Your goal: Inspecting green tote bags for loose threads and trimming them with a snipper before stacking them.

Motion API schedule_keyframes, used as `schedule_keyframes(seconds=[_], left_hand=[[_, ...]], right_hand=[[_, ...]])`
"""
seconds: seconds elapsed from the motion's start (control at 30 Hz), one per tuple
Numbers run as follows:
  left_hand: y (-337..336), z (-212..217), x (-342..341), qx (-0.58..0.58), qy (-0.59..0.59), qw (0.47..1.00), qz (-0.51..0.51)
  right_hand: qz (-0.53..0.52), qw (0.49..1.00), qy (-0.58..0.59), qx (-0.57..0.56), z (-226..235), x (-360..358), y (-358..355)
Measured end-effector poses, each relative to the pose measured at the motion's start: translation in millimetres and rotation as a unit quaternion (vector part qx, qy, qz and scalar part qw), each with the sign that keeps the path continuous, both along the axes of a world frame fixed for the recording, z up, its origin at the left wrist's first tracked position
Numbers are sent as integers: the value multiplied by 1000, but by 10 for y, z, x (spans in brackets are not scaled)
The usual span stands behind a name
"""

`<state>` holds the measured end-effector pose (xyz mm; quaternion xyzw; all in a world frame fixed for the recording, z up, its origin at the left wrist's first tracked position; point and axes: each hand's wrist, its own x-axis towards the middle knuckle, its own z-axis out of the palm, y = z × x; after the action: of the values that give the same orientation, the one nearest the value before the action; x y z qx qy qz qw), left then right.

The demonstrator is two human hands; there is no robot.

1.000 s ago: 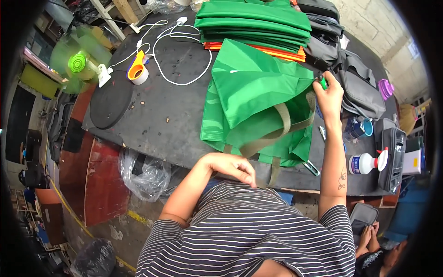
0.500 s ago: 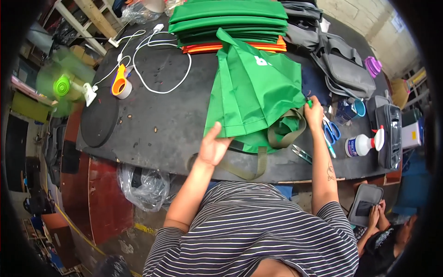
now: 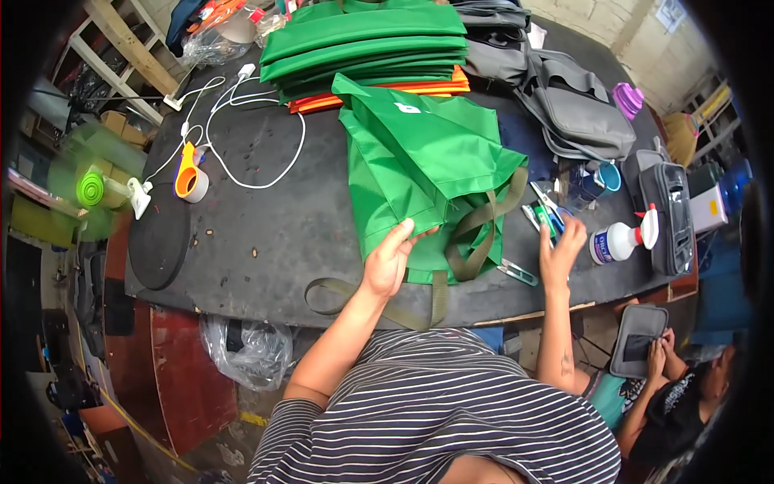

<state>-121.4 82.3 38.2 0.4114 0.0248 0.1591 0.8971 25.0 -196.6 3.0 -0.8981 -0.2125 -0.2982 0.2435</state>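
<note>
A green fabric bag (image 3: 435, 149) with olive webbing straps (image 3: 484, 234) lies partly folded in front of me. My left hand (image 3: 391, 262) pinches its near edge, thumb on top and fingers underneath. To the right of the bag, my right hand (image 3: 560, 250) is bent around a small green object (image 3: 544, 223) at its fingertips. The kind of that object is not clear. Scissors (image 3: 546, 198) with blue handles lie just beyond these fingers, partly hidden by them. Small thread snips (image 3: 517, 273) rest between the bag and my right wrist.
Folded green bags (image 3: 363, 44) are stacked over orange ones at the back. Grey bags (image 3: 576, 105), a blue cup (image 3: 606, 177) and a spray bottle (image 3: 619, 242) stand right. A tape dispenser (image 3: 191, 179), white cable (image 3: 256, 185) and blurred fan (image 3: 90, 189) are left. Someone sits lower right.
My right hand has left the bag's right edge and come nearer, beside the scissors. My left hand now pinches the bag's near edge, its thumb on the fabric. The whole view has shifted slightly.
</note>
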Motion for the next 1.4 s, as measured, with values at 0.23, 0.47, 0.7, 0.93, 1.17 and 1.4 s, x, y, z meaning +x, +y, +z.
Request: schedule_keyframes(seconds=[0.23, 0.47, 0.7, 0.93, 1.17, 1.4], left_hand=[[-104, 131, 155, -7, -6, 1000, -26], [-111, 275, 211, 1, -44, 999, -18], [-194, 399, 253, -34, -55, 998, 4], [-207, 412, 219, -33, -31, 999, -10], [-204, 396, 224, -27, -47, 998, -20], [-217, 488, 197, -33, -46, 998, -1]], right_hand=[[155, 968, 190, -53, 51, -720, -207], [45, 908, 201, 366, 496, -611, 221], [272, 947, -30, 170, 1037, -813, 1170], [255, 950, -86, 157, 972, -841, 1385], [245, 949, -103, 171, 957, -843, 1447], [276, 928, -19, 251, 887, -841, 1442]])
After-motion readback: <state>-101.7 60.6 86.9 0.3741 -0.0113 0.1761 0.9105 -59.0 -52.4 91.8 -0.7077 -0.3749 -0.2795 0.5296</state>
